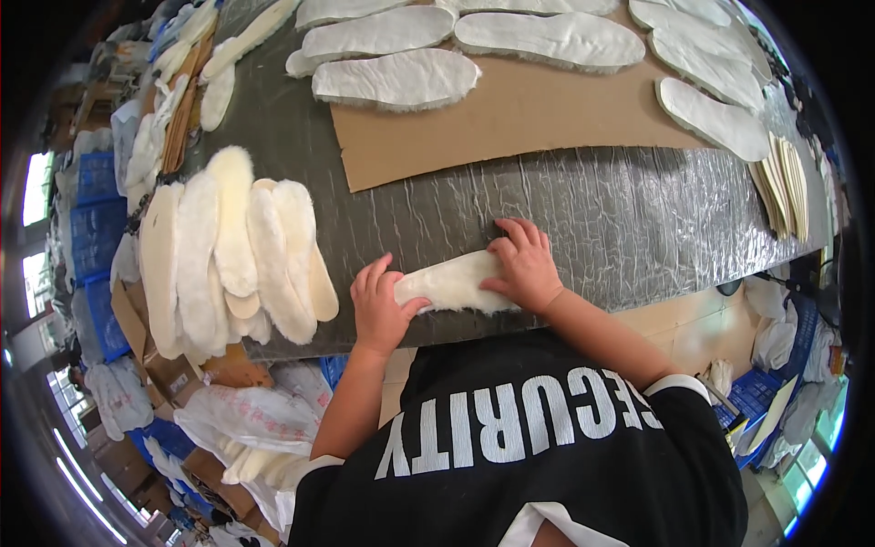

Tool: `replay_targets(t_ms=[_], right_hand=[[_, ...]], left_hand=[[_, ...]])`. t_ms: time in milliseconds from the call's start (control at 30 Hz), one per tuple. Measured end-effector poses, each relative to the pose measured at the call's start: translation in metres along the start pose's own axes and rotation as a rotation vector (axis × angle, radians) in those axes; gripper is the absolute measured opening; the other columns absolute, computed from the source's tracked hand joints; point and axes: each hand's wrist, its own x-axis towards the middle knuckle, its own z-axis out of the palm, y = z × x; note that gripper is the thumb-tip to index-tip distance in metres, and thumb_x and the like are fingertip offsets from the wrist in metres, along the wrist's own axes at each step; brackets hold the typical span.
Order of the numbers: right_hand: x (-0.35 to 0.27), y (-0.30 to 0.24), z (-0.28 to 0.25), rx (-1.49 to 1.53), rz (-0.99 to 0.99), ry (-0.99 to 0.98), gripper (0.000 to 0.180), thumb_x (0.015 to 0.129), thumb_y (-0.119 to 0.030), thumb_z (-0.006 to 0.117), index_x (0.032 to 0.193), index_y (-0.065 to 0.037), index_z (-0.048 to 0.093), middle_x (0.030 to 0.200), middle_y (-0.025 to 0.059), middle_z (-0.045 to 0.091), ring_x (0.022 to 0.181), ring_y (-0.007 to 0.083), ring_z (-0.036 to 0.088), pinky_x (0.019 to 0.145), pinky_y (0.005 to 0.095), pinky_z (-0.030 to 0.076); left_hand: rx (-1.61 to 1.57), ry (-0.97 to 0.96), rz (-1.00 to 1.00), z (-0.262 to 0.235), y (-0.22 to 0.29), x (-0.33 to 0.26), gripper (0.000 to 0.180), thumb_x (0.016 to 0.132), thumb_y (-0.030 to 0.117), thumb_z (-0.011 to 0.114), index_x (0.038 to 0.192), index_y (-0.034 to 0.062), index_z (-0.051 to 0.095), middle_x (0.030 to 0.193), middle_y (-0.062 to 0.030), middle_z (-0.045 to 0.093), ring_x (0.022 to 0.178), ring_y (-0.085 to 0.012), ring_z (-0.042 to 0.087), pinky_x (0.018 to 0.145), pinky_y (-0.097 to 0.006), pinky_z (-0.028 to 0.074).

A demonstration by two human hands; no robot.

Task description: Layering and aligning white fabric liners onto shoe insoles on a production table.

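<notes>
A white fleecy insole (453,282) lies crosswise near the front edge of the table, woolly side up. My left hand (377,308) grips its left end, thumb on the near edge and fingers curled at the far side. At the right end, my right hand (529,272) holds it with the thumb on the fleece and the fingers bent over the far edge. To the left of my left hand rests a heap of cream fleece insoles (235,246), overlapping one another at the table's edge.
A brown cardboard sheet (510,114) lies farther back, with several white insoles (550,40) on and around it. Thin cream insole pieces (782,187) stand stacked at the right. Blue crates (98,214) and plastic bags (251,419) are off the table's left side.
</notes>
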Motion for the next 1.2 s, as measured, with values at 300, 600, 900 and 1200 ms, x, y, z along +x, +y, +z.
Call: replay_targets(t_ms=[300,600,900,1200], right_hand=[[-0.012,0.001,-0.024,0.278,0.004,0.032,0.030,0.068,-0.015,0.076,0.094,-0.008,0.062,0.087,0.0080,0.060,0.087,0.0287,0.057,0.084,0.0395,0.043],[-0.023,-0.007,-0.049,0.301,-0.156,0.217,0.020,0.068,-0.003,0.068,0.082,-0.010,0.056,0.081,0.0025,0.059,0.081,0.0249,0.056,0.077,0.0365,0.038],[0.005,-0.024,-0.091,0.498,0.047,0.874,0.046,0.078,-0.017,0.071,0.119,-0.008,0.052,0.133,0.0148,0.042,0.118,0.0320,0.044,0.102,0.0426,0.034],[-0.025,-0.028,-0.059,2.033,0.459,-0.191,0.041,0.094,-0.023,0.054,0.128,-0.001,0.045,0.117,0.0186,0.058,0.107,0.0313,0.059,0.095,0.0446,0.047]], left_hand=[[-0.330,0.236,0.107,-0.015,0.013,-0.006,0.029,0.066,0.000,0.075,0.091,0.0024,0.060,0.086,-0.0102,0.060,0.079,-0.0273,0.056,0.067,-0.035,0.047],[-0.718,0.010,-0.038,-0.040,0.030,-0.020,0.014,0.079,0.001,0.068,0.092,-0.0011,0.065,0.085,-0.0059,0.063,0.080,-0.0153,0.059,0.069,-0.026,0.047],[-1.143,-0.287,-0.189,-0.039,0.113,-0.027,0.029,0.087,0.003,0.059,0.116,-0.0025,0.058,0.098,-0.0033,0.065,0.093,-0.0090,0.058,0.083,-0.025,0.046],[-1.143,-0.187,-0.086,-0.029,0.143,-0.027,0.028,0.094,0.011,0.053,0.119,-0.0027,0.054,0.097,-0.0088,0.066,0.090,-0.0105,0.059,0.079,-0.026,0.047]])
